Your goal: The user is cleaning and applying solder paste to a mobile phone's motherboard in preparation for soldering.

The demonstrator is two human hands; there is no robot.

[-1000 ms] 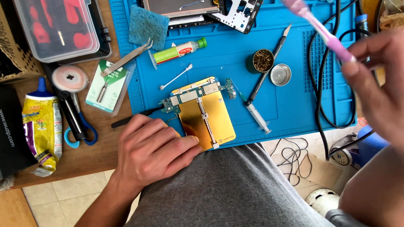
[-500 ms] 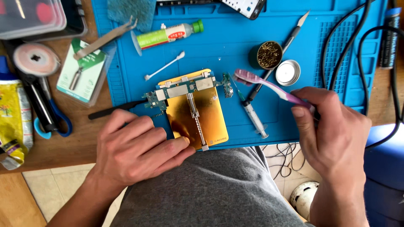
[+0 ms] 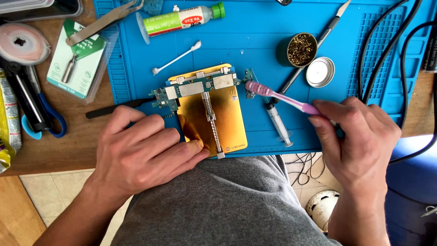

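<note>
We've got our left hand (image 3: 145, 152) pressed flat on the gold board holder (image 3: 211, 116) at the blue mat's (image 3: 255, 50) front edge; our right hand (image 3: 357, 136) pinches a pink toothbrush (image 3: 282, 96), bristles touching the circuit board (image 3: 200, 86).

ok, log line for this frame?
left hand: steadies gold metal board holder | right hand: holds pink toothbrush, bristles at green circuit board edge
</note>
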